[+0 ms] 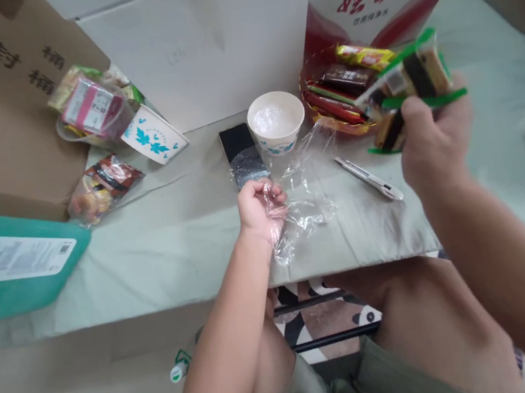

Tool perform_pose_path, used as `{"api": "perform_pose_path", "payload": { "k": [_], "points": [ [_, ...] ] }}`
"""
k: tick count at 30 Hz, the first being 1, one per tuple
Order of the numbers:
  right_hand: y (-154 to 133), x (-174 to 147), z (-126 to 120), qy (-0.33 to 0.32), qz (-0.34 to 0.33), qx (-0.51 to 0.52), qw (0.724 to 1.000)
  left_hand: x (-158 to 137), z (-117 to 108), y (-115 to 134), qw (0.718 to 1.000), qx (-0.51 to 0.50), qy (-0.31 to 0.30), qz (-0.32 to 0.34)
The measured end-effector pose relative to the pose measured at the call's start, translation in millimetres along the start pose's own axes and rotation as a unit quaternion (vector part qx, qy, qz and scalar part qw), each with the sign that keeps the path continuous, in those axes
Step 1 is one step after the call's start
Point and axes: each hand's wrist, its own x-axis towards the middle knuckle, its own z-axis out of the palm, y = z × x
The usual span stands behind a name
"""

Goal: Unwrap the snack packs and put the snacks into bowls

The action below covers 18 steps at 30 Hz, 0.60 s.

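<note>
Covering table (161,255), pale green cloth (480,49)

A white paper cup (276,121) w/ blue leaf print stands upright at the bench (161,255) centre, a dark phone (241,153) just left of it. A utility knife (368,178) lies to the right. Red bowl (331,123) holds snack bars. At left: a tipped cup (154,136), a snack bag (102,186), a green jug (10,264) on its side.
</note>
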Motion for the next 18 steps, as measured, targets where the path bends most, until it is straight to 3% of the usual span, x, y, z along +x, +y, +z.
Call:
{"api": "perform_pose_path", "payload": {
  "k": [1,3,6,8,10,15,18],
  "points": [
    [1.2,15.1,1.9,-0.028,-0.068,-0.072,0.995,0.0,0.4,-0.1,1.0,0.0,-0.003,-0.003],
    [0.2,40.4,8.5,-0.088,-0.143,-0.244,0.955,-0.3,1.2,-0.5,1.0,0.0,-0.009,-0.004],
    [-4.9,59.7,19.4,-0.194,-0.179,-0.461,0.847,-0.2,2.1,-1.9,1.0,0.005,-0.01,0.003],
    [-4.9,62.3,22.4,-0.251,-0.187,-0.521,0.794,0.2,2.6,-3.2,1.0,0.013,-0.011,0.006],
    [-0.9,61.4,21.1,-0.279,-0.192,-0.532,0.776,0.9,2.8,-4.6,1.0,0.02,-0.016,0.004],
    [10.2,57.1,15.9,-0.283,-0.227,-0.514,0.777,2.8,2.4,-6.8,0.999,0.021,-0.024,-0.001],
    [10.9,57.9,19.9,-0.301,-0.268,-0.518,0.754,3.3,2.6,-7.0,0.999,0.018,-0.028,-0.003]
  ]
}}
